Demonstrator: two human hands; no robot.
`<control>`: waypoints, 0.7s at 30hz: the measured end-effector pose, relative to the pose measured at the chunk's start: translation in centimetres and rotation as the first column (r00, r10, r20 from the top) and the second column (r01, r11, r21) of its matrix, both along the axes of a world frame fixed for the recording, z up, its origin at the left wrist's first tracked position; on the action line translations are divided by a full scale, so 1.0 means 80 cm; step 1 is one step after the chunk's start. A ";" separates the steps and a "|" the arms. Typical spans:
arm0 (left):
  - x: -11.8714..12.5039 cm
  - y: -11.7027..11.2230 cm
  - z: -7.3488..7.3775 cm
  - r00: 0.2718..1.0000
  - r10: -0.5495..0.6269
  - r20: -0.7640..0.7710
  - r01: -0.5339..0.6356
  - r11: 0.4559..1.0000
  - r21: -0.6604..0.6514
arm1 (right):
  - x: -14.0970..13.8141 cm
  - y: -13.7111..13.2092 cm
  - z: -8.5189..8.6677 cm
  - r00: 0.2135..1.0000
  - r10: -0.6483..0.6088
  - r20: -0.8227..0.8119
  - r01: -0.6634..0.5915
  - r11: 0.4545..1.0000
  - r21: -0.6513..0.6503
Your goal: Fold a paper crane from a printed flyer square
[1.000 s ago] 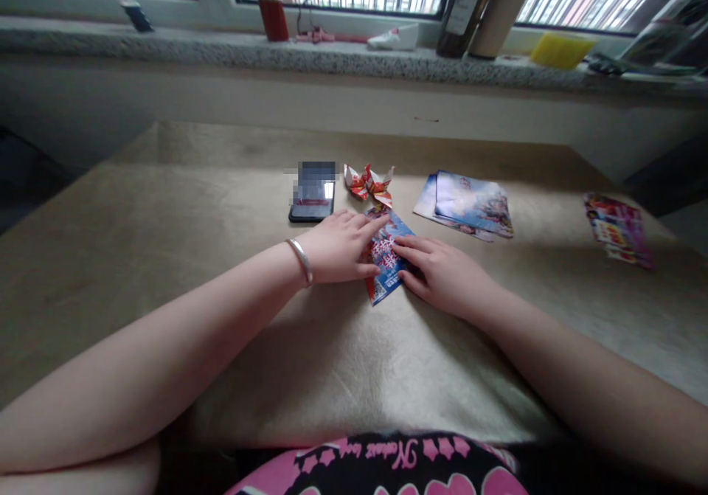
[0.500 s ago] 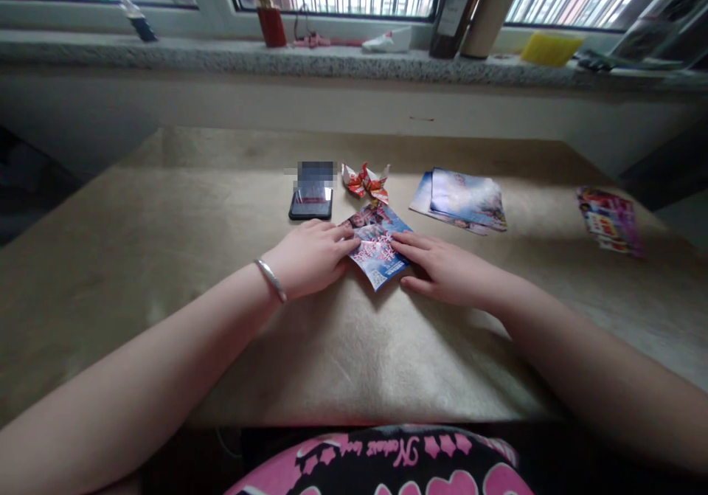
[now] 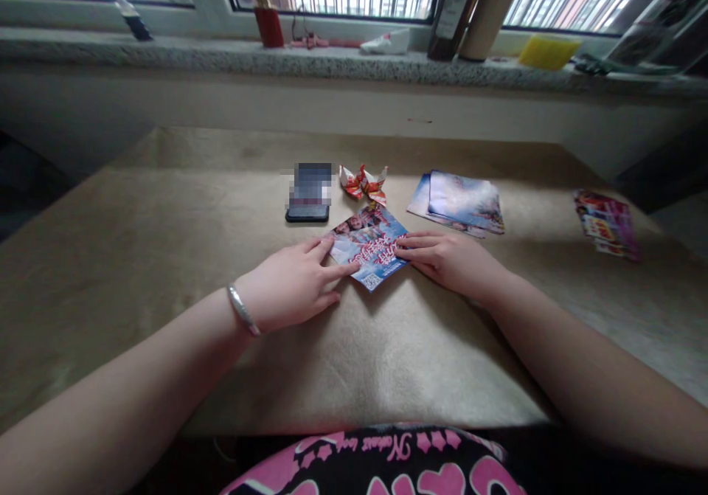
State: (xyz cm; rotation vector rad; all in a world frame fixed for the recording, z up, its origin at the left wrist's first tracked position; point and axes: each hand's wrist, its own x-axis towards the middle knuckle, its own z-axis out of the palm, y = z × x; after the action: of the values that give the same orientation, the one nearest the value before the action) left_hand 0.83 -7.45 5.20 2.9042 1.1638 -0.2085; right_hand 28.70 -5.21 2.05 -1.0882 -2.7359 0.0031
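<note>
A square of printed blue paper (image 3: 372, 240) with red lettering lies on the table, one corner pointing toward me. My left hand (image 3: 296, 277), a silver bangle on its wrist, rests at the paper's left side with fingers spread and fingertips on its edge. Stretched fingers of my right hand (image 3: 450, 259) lie on the right corner of the paper. Just beyond the sheet sit folded red-and-white paper pieces (image 3: 363, 184). A dark phone (image 3: 310, 194) lies to their left, its screen partly blurred out.
Several blue printed sheets (image 3: 467, 201) are stacked at the right, and colourful printed papers (image 3: 607, 223) lie farther right on the table (image 3: 166, 259). Along the stone windowsill (image 3: 221, 56) stand a red container (image 3: 268, 24), a dark jar (image 3: 454, 15) and a yellow sponge-like block (image 3: 549, 52).
My left hand has slid left and toward me, its fingers spreading. The paper's bent surface now lies flatter. My right hand has shifted slightly, fingers closer together.
</note>
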 end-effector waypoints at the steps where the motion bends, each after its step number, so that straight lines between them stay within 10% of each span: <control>1: -0.003 0.000 0.003 1.000 -0.015 -0.010 0.015 1.000 -0.019 | 0.001 0.000 0.000 1.000 -0.002 -0.003 0.002 1.000 -0.001; 8: -0.004 0.007 0.012 0.985 -0.095 0.144 0.103 0.993 -0.053 | 0.001 -0.009 0.007 0.997 -0.061 0.040 0.058 0.996 0.072; 21: 0.017 0.022 -0.041 0.975 0.100 0.199 -0.109 0.994 0.032 | -0.010 -0.011 0.007 0.999 -0.040 -0.012 0.040 0.997 0.071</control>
State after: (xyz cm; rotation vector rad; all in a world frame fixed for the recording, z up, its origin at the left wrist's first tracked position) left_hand 2.17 -5.72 1.92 2.8081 1.2953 0.1048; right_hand 27.94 -6.11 2.64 -1.1200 -2.6824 -0.0931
